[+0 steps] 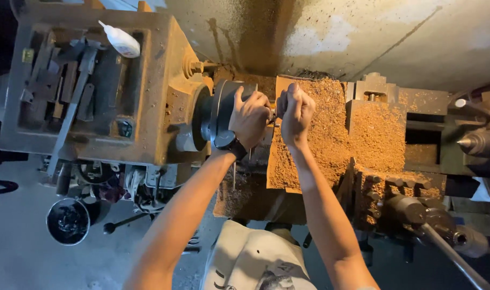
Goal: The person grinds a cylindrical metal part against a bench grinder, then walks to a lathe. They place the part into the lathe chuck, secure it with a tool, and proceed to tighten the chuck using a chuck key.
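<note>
The round dark steel lathe chuck (219,115) sits at the face of the rusty brown cast-iron headstock (148,91), and both hands meet right at its front. The left hand (249,117) lies curled over the chuck's rim, fingers wrapped onto the smooth cylinder, a black wristwatch (230,144) on the wrist just below. The right hand (295,111) is clenched into a fist just beside the left, closed around something small at the chuck's nose; what it grips is hidden by the fingers. The two hands are almost touching.

To the right of the hands the flat lathe carriage (331,134) is buried under a thick bed of fine orange-brown wood shavings, loose and crumbly. Farther right stands the pointed grey metal tailstock centre (470,143). On top of the headstock a recessed tray holds worn steel wrenches and bars (68,91), and a white plastic squeeze bottle (121,41) lies tilted at its rim. Down on the dusty grey floor sits a round black tin of dark liquid (68,221)
</note>
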